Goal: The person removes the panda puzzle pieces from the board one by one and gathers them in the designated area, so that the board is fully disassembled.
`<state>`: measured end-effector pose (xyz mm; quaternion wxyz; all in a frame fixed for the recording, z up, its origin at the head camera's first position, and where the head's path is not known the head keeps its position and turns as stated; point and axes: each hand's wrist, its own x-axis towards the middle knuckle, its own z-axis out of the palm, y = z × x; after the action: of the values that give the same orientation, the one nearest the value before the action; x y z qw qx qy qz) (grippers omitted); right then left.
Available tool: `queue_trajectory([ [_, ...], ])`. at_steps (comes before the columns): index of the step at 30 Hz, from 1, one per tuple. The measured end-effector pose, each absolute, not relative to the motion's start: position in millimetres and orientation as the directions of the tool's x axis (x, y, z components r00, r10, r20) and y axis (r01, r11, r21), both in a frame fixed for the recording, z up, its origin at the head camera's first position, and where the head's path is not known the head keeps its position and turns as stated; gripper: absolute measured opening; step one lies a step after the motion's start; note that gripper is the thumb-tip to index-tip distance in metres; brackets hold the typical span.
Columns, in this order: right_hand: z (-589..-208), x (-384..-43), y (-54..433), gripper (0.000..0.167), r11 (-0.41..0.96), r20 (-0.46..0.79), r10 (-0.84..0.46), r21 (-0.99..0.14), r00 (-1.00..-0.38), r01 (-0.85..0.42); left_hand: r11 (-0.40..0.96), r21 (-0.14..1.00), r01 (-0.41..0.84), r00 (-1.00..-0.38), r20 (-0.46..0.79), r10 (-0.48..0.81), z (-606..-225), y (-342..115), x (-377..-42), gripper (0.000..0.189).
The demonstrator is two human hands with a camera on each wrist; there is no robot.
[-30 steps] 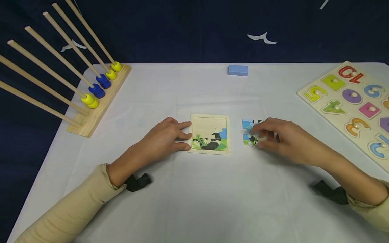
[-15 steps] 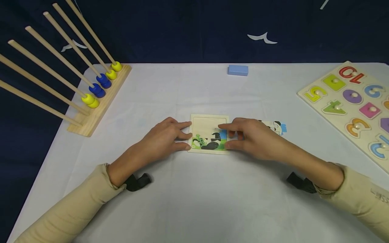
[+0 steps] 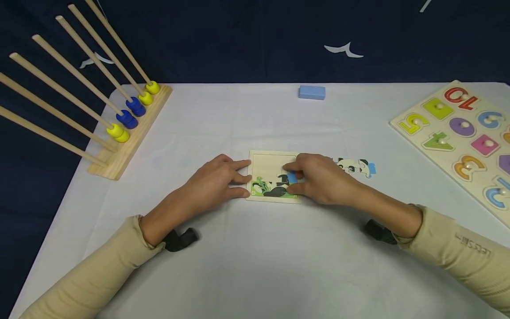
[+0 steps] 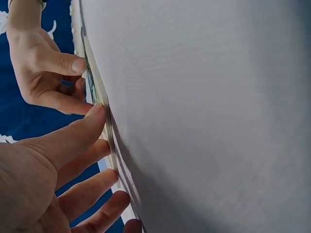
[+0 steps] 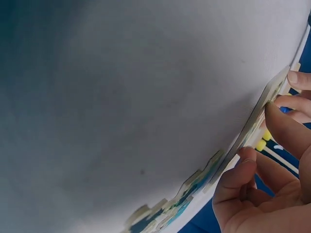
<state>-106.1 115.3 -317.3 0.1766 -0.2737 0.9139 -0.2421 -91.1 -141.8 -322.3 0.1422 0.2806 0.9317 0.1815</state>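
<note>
A square wooden panda puzzle tray (image 3: 268,165) lies on the white cloth. Its lower part holds fitted picture pieces (image 3: 272,190); bare wood shows above them. My left hand (image 3: 217,179) rests against the tray's left edge with fingers spread and fairly straight. My right hand (image 3: 320,178) reaches over the right edge, thumb and forefinger on either side of a blue-and-green puzzle piece (image 3: 292,177) at the lower right, seemingly pinching it. That hand covers part of the piece. Just beyond it lie loose panda-face pieces (image 3: 354,167), partly hidden, also visible in the right wrist view.
A wooden peg abacus (image 3: 131,133) with yellow and blue beads stands at the left. To the right lies a number-and-shape knob board (image 3: 450,133). A blue block (image 3: 312,92) sits near the back edge, before a dark curtain (image 3: 255,40).
My right hand has moved left from the loose pieces to the tray, its fingertips edging further in since half a second ago. My left hand has stayed in place.
</note>
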Motion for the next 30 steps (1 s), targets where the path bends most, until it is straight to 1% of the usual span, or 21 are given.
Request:
queue_trajectory([
  [9,-318.0,-105.1,113.2,0.044,0.745,-0.185,-0.567,-0.53,-0.803,-0.404,0.777,0.416,0.472,-0.8,-0.169,0.576,-322.6,-141.6,-91.2,0.042],
  [15,-320.2,-105.1,112.5,0.044,0.75,-0.142,-0.55,-0.518,-0.823,-0.412,0.776,0.412,0.478,-0.796,-0.168,0.581,-322.8,-142.5,-91.4,0.042],
  [22,-321.3,-103.3,113.0,0.045,0.758,-0.145,-0.551,-0.498,-0.822,-0.42,0.771,0.412,0.486,-0.792,-0.164,0.588,-322.7,-142.4,-92.3,0.042],
  [30,-321.3,-103.2,113.1,0.039,0.75,-0.126,-0.565,-0.49,-0.816,-0.443,0.769,0.407,0.493,-0.789,-0.162,0.592,-322.8,-142.4,-92.2,0.042],
])
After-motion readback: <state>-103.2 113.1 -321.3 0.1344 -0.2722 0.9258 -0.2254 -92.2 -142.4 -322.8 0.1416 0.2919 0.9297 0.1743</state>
